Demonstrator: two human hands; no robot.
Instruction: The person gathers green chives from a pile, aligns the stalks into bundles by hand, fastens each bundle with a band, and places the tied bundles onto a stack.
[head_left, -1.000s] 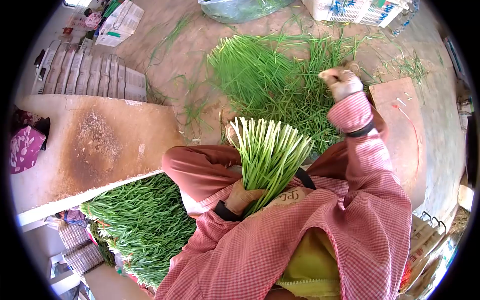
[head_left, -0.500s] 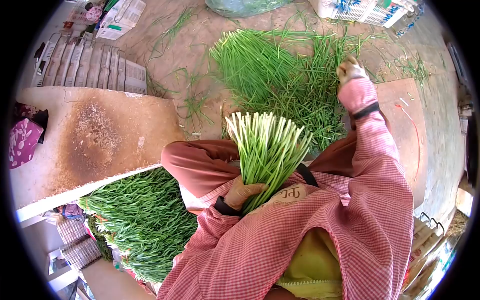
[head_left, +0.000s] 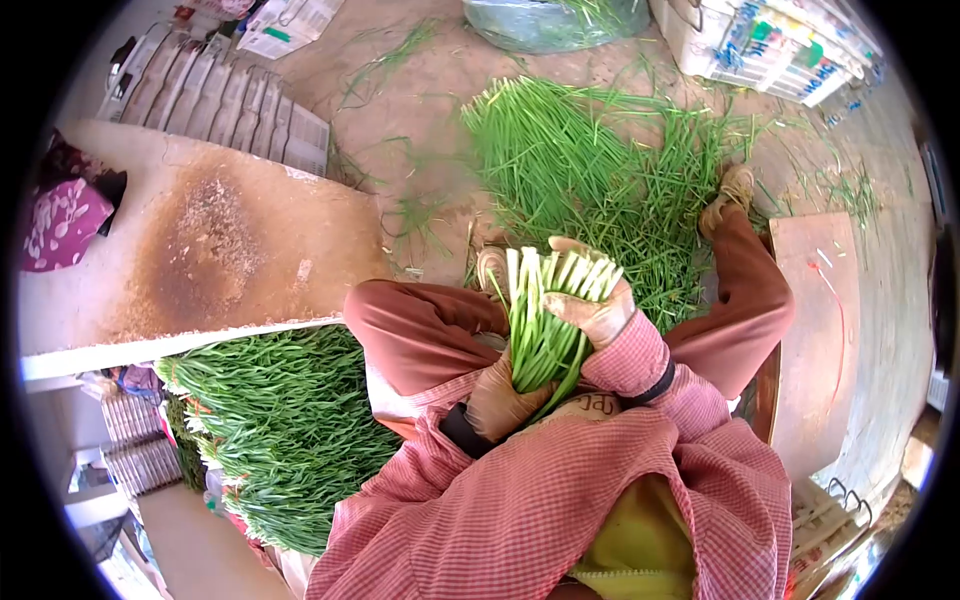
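Observation:
A bunch of garlic chives (head_left: 545,335), pale cut ends pointing away from me, stands tilted over my lap. My left hand (head_left: 502,400), in a tan glove, is closed round the lower green part of the bunch. Near the pale ends, my right hand (head_left: 600,312), also gloved, wraps the bunch from the right, thumb across the front and fingers behind. Beyond my feet lies a loose heap of chives (head_left: 560,150) on the floor, with shorter green scraps (head_left: 665,270) on its near side.
To my left is a low stained board (head_left: 330,235); beside it, a dense pile of bundled greens (head_left: 280,430). White crates (head_left: 760,50) stand at the far right, a plastic bag (head_left: 555,25) at the back. Another board (head_left: 815,340) lies right of my knee.
My right hand has come back from the heap's right side to the bunch and closed round its upper part. My left hand keeps its hold. The view has shifted slightly.

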